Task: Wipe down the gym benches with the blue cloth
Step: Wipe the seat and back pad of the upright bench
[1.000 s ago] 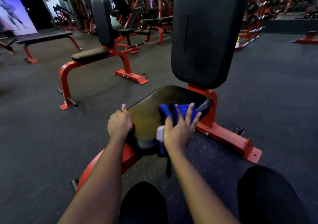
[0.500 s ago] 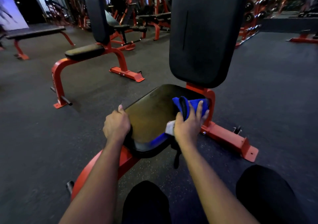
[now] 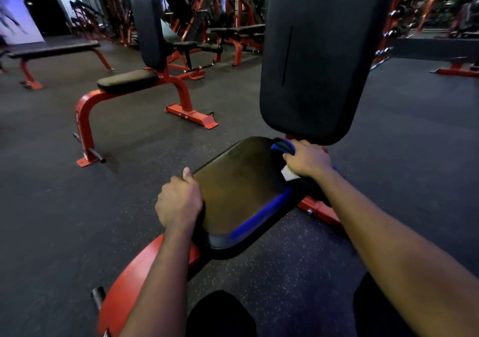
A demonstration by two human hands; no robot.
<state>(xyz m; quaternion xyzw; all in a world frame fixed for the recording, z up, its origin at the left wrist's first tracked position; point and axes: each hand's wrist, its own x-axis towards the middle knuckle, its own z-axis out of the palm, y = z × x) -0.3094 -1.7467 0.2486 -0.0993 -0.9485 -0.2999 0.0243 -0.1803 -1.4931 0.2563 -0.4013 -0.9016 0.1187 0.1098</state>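
Head view: blue cloth (image 3: 283, 146) bunched at far right corner of seat pad (image 3: 238, 181), just below backrest (image 3: 318, 51), w/ right hand (image 3: 307, 159) clamped on it; left hand (image 3: 178, 202) curls round pad's left edge. Red frame (image 3: 134, 285) underneath; 2nd bench (image 3: 127, 81) well apart on left.

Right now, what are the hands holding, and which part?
The right hand grips the blue cloth by its bunched middle, at the seat pad's far corner. The left hand grips the seat pad's left edge.
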